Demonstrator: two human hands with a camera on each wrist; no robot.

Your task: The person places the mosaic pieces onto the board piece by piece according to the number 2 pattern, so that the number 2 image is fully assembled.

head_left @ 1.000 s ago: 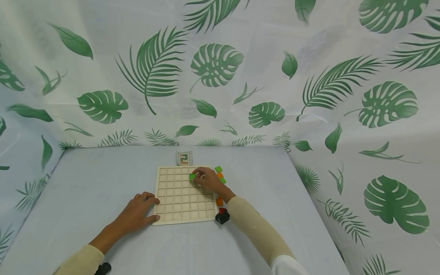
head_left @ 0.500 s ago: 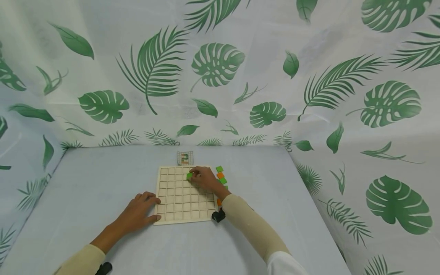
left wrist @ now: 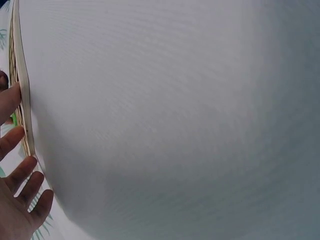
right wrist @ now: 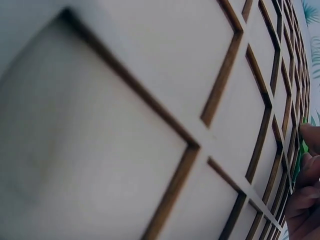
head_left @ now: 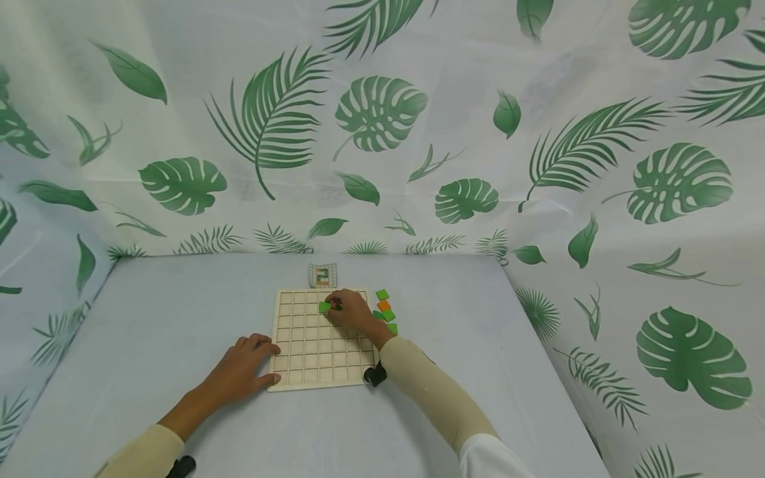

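Note:
My right hand (head_left: 351, 311) pinches a small square green tile (head_left: 324, 307) over the far rows of a pale wooden grid board (head_left: 305, 345). Fingertips partly cover that tile, and another bit of green shows between the fingers. In the right wrist view the fingers (right wrist: 305, 185) hold the green tile (right wrist: 304, 146) low against the grid, at the frame's right edge. My left hand (head_left: 239, 365) rests at the board's left side, its thumb and fingertips on the rim. From the left wrist view, the spread fingers (left wrist: 22, 172) touch the board's edge (left wrist: 24, 85).
A small card (head_left: 323, 275) with a coloured grid pattern lies behind the board. Right of the board are several loose tiles, among them a green tile (head_left: 382, 294) and an orange tile (head_left: 384, 305). A leaf-printed sheet (head_left: 382, 199) rises behind the table.
My right hand has slid a little to the left along the far rows with the green tile, and its forearm followed. The left hand stays at the board's edge.

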